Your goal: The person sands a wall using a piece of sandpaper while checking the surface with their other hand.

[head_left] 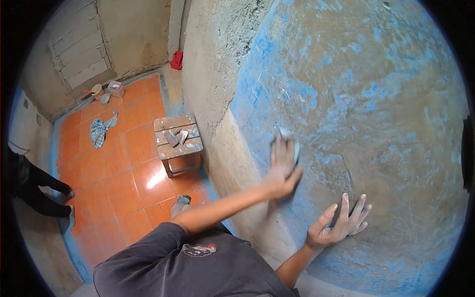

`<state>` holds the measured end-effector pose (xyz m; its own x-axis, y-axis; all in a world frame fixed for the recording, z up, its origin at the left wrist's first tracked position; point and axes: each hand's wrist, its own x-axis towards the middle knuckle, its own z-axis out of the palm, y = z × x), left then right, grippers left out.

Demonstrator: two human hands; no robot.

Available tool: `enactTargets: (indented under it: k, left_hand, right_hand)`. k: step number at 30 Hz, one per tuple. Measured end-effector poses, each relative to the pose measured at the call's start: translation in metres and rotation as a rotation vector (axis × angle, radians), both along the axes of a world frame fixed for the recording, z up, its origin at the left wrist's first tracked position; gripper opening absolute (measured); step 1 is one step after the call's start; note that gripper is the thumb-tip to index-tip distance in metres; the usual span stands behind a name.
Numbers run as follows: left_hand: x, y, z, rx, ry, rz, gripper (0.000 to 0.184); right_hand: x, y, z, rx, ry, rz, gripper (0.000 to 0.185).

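Note:
My left hand [283, 166] presses a pale flat pad [297, 149] against the wall [321, 119]. The hand is slightly blurred, and the fingers cover most of the pad, which looks like a sanding sheet or block. Blue paint remains in patches over grey-brown plaster on this wall. Lower and to the right, my right hand [341, 222] rests against the same surface with fingers spread and holding nothing. Whitish dust coats its fingertips, and the thumb tip looks yellowish.
A small paint-spotted wooden stool [178, 123] bears two small blocks. On the orange tiled floor [114, 178] lie a checked cloth [100, 131] and, farther back, a bucket [97, 91] and a pink tub [116, 89]. A red bag-like item [176, 60] is in the corner. Another person's legs [42, 190] stand at left.

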<state>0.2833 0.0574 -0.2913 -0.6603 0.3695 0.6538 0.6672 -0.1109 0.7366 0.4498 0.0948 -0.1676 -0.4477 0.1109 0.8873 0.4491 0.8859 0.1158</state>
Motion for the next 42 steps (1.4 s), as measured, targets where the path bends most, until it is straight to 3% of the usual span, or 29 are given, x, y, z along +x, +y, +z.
enactTargets:
  k: [3, 5, 8, 11, 14, 17, 20, 22, 24, 27, 32, 36, 42]
  left_hand:
    - [-0.075, -0.013, 0.039, 0.123, -0.071, 0.092, 0.081]
    - [-0.091, -0.014, 0.028, 0.100, -0.020, 0.109, 0.081]
    - [-0.028, -0.010, -0.062, -0.031, -0.072, -0.069, 0.086]
    - [-0.045, -0.019, -0.075, -0.139, 0.003, -0.178, 0.091]
    - [-0.126, -0.036, 0.019, 0.034, -0.080, -0.021, 0.085]
    - [-0.164, -0.045, 0.046, 0.073, -0.035, 0.055, 0.082]
    - [-0.116, -0.047, -0.031, -0.043, 0.029, -0.038, 0.076]
    - [-0.112, -0.057, -0.038, -0.102, 0.049, -0.084, 0.074]
    - [-0.125, -0.056, -0.033, -0.086, 0.096, -0.056, 0.073]
    - [-0.181, -0.057, 0.031, 0.084, 0.004, 0.043, 0.072]
    - [-0.136, -0.063, -0.029, -0.100, 0.096, -0.037, 0.071]
    - [-0.181, -0.067, 0.027, -0.016, 0.081, 0.028, 0.074]
    - [-0.156, -0.065, -0.010, -0.102, 0.050, -0.040, 0.075]
  right_hand:
    - [-0.025, -0.001, -0.015, 0.012, 0.021, -0.095, 0.041]
    - [-0.043, -0.004, -0.023, -0.012, 0.037, -0.155, 0.045]
    - [-0.072, -0.011, -0.031, -0.021, 0.085, -0.213, 0.050]
    - [-0.098, -0.011, -0.043, 0.052, 0.078, -0.319, 0.053]
    - [-0.114, -0.010, -0.058, 0.056, 0.080, -0.380, 0.056]
    - [-0.119, -0.012, -0.069, 0.055, 0.088, -0.407, 0.055]
    - [-0.125, -0.010, -0.070, 0.082, 0.114, -0.426, 0.054]
    - [-0.125, -0.007, -0.072, 0.135, 0.120, -0.466, 0.053]
    - [-0.126, -0.005, -0.072, 0.172, 0.125, -0.482, 0.052]
    - [-0.125, -0.003, -0.073, 0.207, 0.136, -0.471, 0.051]
    - [-0.130, -0.003, -0.070, 0.248, 0.166, -0.466, 0.049]
    - [-0.129, 0.000, -0.070, 0.272, 0.171, -0.464, 0.048]
    - [-0.131, -0.002, -0.069, 0.287, 0.188, -0.449, 0.047]
